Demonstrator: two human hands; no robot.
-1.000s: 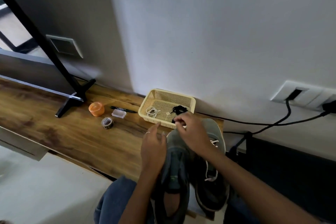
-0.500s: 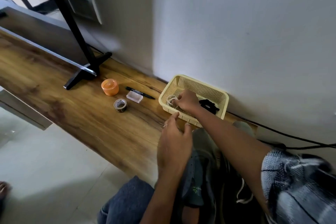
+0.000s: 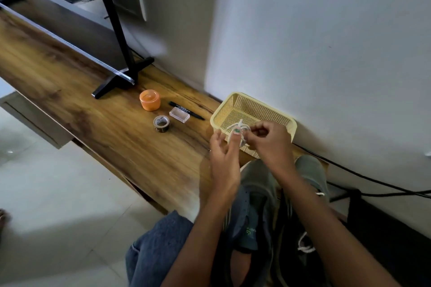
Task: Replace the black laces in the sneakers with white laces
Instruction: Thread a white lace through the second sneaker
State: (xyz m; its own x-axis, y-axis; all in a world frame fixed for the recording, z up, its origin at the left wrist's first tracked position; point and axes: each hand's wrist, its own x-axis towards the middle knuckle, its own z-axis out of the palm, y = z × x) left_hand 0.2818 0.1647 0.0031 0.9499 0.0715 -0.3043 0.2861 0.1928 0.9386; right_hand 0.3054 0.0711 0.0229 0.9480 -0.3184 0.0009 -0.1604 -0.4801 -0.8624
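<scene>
Pale yellow mesh basket (image 3: 283, 119), white lace (image 3: 234, 127) — orange jar (image 3: 150, 100), black pen (image 3: 186, 110), grey-green sneakers (image 3: 256, 184) — streaky brown wood tabletop (image 3: 93, 109).

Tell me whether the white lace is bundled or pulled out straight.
Bundled: the white lace sits looped between the left hand and right hand, over the basket.
</scene>
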